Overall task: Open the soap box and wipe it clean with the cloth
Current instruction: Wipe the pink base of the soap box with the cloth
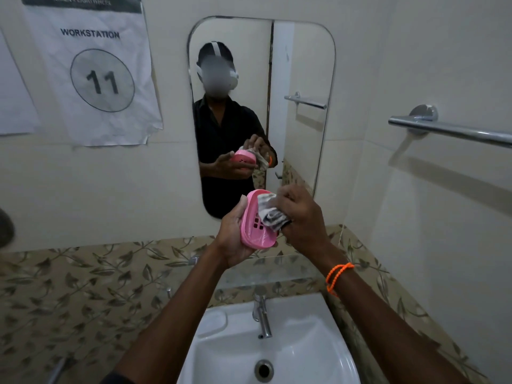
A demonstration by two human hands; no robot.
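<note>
He has the pink box [256,221] up over the sink [327,353], cupped in his left hand [231,236], fingers curled round its back and edge. The right hand [300,214] bunches the cloth [270,212] inside it. Light, stiff plastic, likely slick when damp; best held by the rim.

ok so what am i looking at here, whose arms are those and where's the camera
No machine here: these are a person's own bare arms, filmed by one wide-angle camera worn on their head, looking forward and down. The left hand holds an open pink plastic soap box. The right hand grips a crumpled grey-and-white cloth pressed into the box. Below are a white ceramic sink and a chrome tap. The wall mirror ahead reflects the same person.
</note>
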